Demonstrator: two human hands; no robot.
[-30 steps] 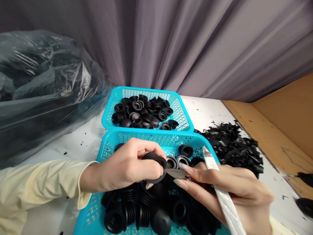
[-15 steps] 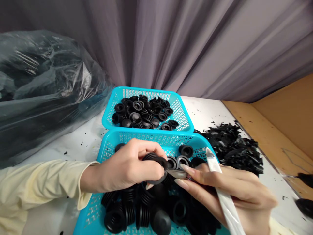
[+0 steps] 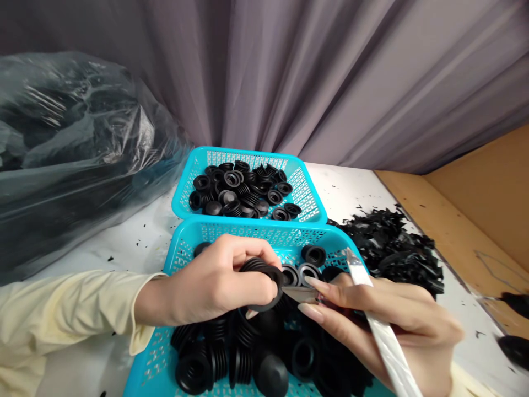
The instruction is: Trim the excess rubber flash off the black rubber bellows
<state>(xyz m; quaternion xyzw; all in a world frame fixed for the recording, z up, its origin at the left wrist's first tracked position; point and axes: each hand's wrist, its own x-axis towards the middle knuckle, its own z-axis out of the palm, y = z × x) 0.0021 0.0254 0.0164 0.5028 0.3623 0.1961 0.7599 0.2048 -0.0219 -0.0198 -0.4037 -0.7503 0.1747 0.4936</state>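
My left hand [image 3: 225,281] is closed around a black ribbed rubber bellows [image 3: 264,275], its round rim turned to the right. My right hand [image 3: 384,320] pinches a small pointed metal blade [image 3: 298,294] between thumb and finger, with the tip at the bellows' rim. Whether tip and rim touch, I cannot tell. A white-wrapped stick with a metallic tip [image 3: 378,325] also lies across the right hand's fingers. Below both hands, a blue perforated basket [image 3: 177,259] holds many more black bellows [image 3: 194,368], some standing on end, some on their sides.
Behind it, a second blue basket [image 3: 312,193] contains similar bellows. Black rubber scraps [image 3: 388,242] are heaped on the white table [image 3: 343,179] to the right. A large clear plastic bag [image 3: 82,149] with dark contents fills the left. A grey curtain [image 3: 289,71] hangs behind.
The blade in my right hand has drawn back slightly to the right from the bellows' rim, and the white-wrapped stick has tilted a little. My left hand stays in place.
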